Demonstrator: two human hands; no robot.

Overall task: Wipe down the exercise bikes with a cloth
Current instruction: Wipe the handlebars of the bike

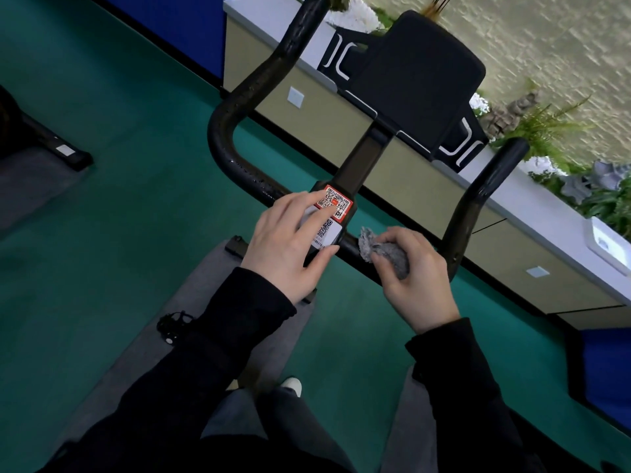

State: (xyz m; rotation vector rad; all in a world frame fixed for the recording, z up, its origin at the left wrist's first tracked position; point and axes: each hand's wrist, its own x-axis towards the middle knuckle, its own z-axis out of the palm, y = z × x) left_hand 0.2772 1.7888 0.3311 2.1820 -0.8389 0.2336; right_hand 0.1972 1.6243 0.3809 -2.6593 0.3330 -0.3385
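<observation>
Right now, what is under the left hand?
The left hand rests on the handlebar, fingers over code stickers. Parts of them show; the surface beneath the palm is hidden.

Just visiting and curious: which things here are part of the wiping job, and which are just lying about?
In the job: cloth, gripped by the right hand; handlebar; left hand, resting on the QR sticker; screen.
Lying about: plants; white box; mat.
</observation>
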